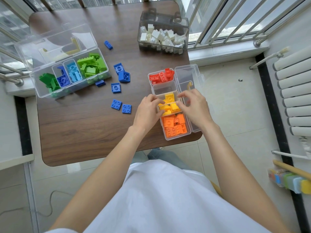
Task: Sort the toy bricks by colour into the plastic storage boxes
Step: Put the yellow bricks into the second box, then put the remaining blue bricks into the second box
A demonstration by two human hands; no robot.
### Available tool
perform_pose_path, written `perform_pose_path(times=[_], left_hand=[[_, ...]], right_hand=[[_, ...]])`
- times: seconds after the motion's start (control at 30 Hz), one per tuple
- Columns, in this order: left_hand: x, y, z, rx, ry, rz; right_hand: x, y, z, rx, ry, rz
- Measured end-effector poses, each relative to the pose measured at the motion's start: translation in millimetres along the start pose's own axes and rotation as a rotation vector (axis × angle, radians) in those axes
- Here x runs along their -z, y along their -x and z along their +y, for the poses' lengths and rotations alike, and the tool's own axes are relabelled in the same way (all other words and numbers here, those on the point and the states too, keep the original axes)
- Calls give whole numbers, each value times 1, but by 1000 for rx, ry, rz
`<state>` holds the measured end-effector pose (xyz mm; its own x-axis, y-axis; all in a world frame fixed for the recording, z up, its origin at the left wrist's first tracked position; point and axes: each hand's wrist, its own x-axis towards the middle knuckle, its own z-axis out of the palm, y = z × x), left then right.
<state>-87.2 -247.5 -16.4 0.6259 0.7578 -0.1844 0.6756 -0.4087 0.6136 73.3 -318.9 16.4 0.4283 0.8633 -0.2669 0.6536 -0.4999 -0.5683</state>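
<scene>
Yellow bricks in middle compartment of the near box, between red bricks and orange bricks. Left hand and right hand pinch them from both sides. Press flat before fetching blue bricks left of box.

We find no legible text, label, brand, number or sign on any surface; the bricks by the fingers show only moulded studs; the clear boxes carry no readable marking.
</scene>
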Motion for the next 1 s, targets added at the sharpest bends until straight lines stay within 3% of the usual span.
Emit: perform_pose_path(times=[0.1,0.33,0.73,0.9,1.0], left_hand=[[0,1,0,-1,-2,-12],[0,-1,2,-10,-65,-9],[-2,-1,-7,-45,-134,95],[-4,-4,-7,-72,-191,115],[-5,-4,-10,-85,-253,50]], right_hand=[[-7,11,8,12,66,-123],[5,0,-1,99,46,72],[-30,-25,-17,211,112,20],[-27,-28,-2,159,378,197],[-22,-31,0,105,421,179]])
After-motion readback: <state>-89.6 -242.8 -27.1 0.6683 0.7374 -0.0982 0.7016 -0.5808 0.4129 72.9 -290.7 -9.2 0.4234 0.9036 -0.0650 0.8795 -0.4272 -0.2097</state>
